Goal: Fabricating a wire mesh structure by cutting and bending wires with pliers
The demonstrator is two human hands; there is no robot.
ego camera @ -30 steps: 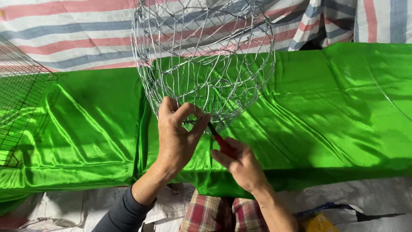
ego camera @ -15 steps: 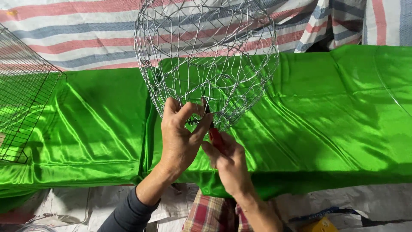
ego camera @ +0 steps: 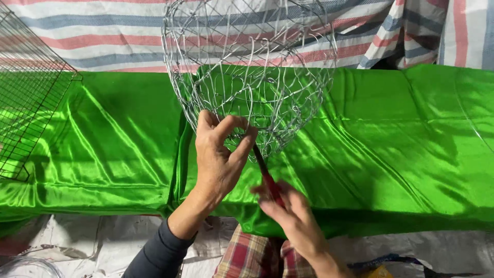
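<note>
A round basket of bent silver wire (ego camera: 252, 67) is held up over shiny green cloth (ego camera: 386, 149). My left hand (ego camera: 218, 154) pinches the basket's lower rim between thumb and fingers. My right hand (ego camera: 290, 216), below and to the right, grips a red-handled tool (ego camera: 265, 172) whose dark tip reaches up to the wire beside my left fingers. The tool's jaws are hidden behind my left hand.
A flat wire grid panel (ego camera: 25, 103) leans at the left edge over the green cloth. A striped red, blue and white tarp (ego camera: 103, 36) hangs behind. Plaid fabric (ego camera: 252, 255) and a white sheet (ego camera: 92, 242) lie below the cloth's front edge.
The view has shifted slightly, so the basket and both hands sit further right. My right hand has moved a little down and away from my left hand, still holding the tool to the rim.
</note>
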